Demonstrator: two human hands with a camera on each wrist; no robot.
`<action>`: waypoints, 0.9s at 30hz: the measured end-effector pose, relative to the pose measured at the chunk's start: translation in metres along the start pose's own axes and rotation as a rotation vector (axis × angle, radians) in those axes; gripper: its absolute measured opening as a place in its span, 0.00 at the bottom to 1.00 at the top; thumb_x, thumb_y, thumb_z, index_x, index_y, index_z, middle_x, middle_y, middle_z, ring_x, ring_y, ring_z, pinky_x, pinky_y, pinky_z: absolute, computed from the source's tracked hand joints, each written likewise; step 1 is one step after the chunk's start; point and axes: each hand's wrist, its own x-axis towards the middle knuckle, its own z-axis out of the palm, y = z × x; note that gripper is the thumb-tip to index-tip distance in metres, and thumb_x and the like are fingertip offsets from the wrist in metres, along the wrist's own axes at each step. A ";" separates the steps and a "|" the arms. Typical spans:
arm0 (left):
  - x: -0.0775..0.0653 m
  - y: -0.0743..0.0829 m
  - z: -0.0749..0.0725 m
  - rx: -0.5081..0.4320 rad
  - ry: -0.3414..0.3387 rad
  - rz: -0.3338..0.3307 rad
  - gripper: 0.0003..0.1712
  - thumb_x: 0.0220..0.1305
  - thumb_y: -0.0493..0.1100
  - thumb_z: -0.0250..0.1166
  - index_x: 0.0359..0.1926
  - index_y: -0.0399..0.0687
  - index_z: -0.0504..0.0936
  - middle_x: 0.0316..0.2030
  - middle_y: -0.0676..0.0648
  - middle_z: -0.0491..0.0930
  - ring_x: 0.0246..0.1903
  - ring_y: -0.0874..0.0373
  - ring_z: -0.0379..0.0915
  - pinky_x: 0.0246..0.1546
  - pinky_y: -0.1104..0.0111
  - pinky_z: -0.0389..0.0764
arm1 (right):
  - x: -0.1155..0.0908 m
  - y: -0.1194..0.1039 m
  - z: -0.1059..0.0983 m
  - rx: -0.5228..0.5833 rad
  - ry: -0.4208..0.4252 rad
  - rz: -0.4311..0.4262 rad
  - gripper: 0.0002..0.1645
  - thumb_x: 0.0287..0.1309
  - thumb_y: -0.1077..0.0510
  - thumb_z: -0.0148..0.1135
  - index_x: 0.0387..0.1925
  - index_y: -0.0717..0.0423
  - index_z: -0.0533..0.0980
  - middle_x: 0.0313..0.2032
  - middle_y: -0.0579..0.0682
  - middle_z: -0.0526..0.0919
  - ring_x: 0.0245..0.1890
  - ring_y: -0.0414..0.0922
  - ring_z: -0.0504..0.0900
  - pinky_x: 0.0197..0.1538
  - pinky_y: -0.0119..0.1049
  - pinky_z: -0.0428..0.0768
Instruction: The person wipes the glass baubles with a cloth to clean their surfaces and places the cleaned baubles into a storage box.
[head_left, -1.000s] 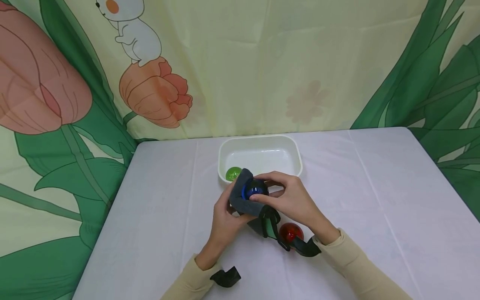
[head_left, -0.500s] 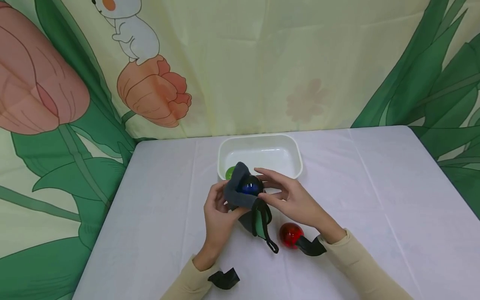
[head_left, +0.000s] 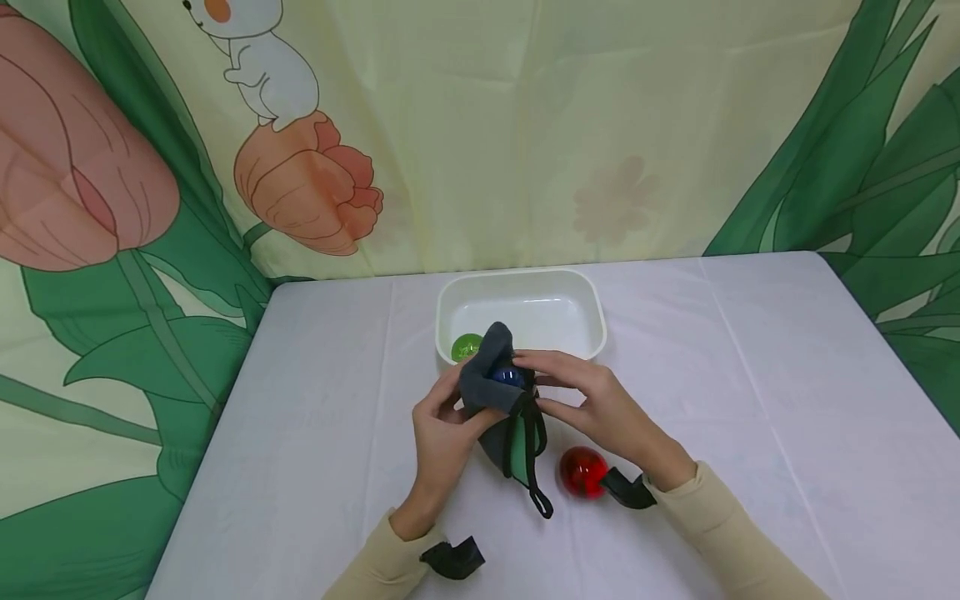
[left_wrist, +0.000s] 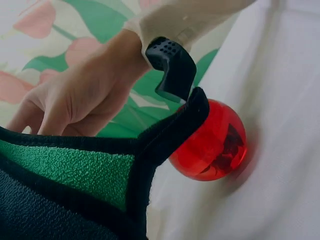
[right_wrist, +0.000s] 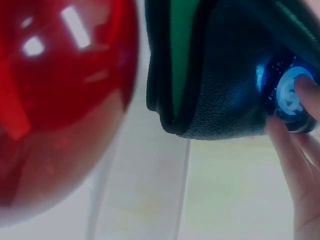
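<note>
My left hand [head_left: 442,433] grips a dark grey cloth pouch [head_left: 480,385] with a green panel, black trim and a hanging black loop [head_left: 540,502]. A shiny blue ball [head_left: 508,377] sits in the folded opening, partly hidden by cloth. My right hand [head_left: 592,396] is at the opening's right side, its fingers curved about the ball. In the right wrist view, fingertips touch the ball beside a pale emblem [right_wrist: 289,97]. The green panel [left_wrist: 85,167] fills the lower left of the left wrist view.
A clear red ball [head_left: 582,472] lies on the white-covered table right of the pouch, near a black wrist mount [head_left: 628,489]. Behind my hands stands a white tray [head_left: 540,321] holding a green ball [head_left: 467,346]. A printed curtain [head_left: 480,167] hangs at the back.
The blue ball now sits deeper in the pouch, with less of it showing. My right fingers have come off it, then closed in again. The pouch has shifted slightly.
</note>
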 end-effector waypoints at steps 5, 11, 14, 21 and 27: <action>-0.001 0.003 0.002 0.005 -0.026 -0.019 0.35 0.50 0.27 0.75 0.62 0.38 0.77 0.58 0.39 0.76 0.56 0.50 0.75 0.53 0.60 0.81 | -0.003 -0.003 0.000 -0.082 0.026 -0.038 0.38 0.47 0.74 0.73 0.62 0.57 0.75 0.62 0.56 0.78 0.57 0.49 0.82 0.57 0.29 0.78; -0.001 0.006 0.003 0.034 -0.083 -0.008 0.37 0.52 0.27 0.73 0.65 0.40 0.75 0.60 0.40 0.76 0.58 0.51 0.76 0.53 0.61 0.80 | -0.003 -0.002 -0.002 -0.001 0.026 -0.028 0.37 0.48 0.76 0.71 0.62 0.60 0.76 0.60 0.57 0.79 0.58 0.47 0.81 0.54 0.32 0.81; -0.002 0.007 0.002 0.066 -0.119 0.006 0.38 0.53 0.27 0.73 0.66 0.40 0.73 0.64 0.40 0.73 0.62 0.50 0.73 0.55 0.62 0.79 | -0.003 -0.001 -0.003 0.055 0.017 -0.013 0.36 0.48 0.77 0.70 0.61 0.61 0.76 0.59 0.57 0.78 0.58 0.45 0.80 0.53 0.35 0.82; -0.003 0.010 0.000 0.068 -0.270 0.015 0.35 0.68 0.28 0.58 0.74 0.42 0.61 0.74 0.42 0.58 0.73 0.50 0.57 0.66 0.65 0.68 | -0.002 -0.004 -0.008 0.079 0.026 0.034 0.35 0.49 0.74 0.71 0.61 0.60 0.76 0.59 0.56 0.78 0.57 0.42 0.80 0.52 0.36 0.83; -0.004 0.012 -0.003 0.099 -0.335 0.008 0.30 0.75 0.30 0.43 0.76 0.42 0.57 0.76 0.45 0.54 0.76 0.53 0.48 0.72 0.68 0.58 | -0.003 -0.003 -0.013 0.088 0.015 0.048 0.35 0.48 0.72 0.72 0.61 0.59 0.76 0.58 0.55 0.79 0.56 0.43 0.81 0.52 0.37 0.82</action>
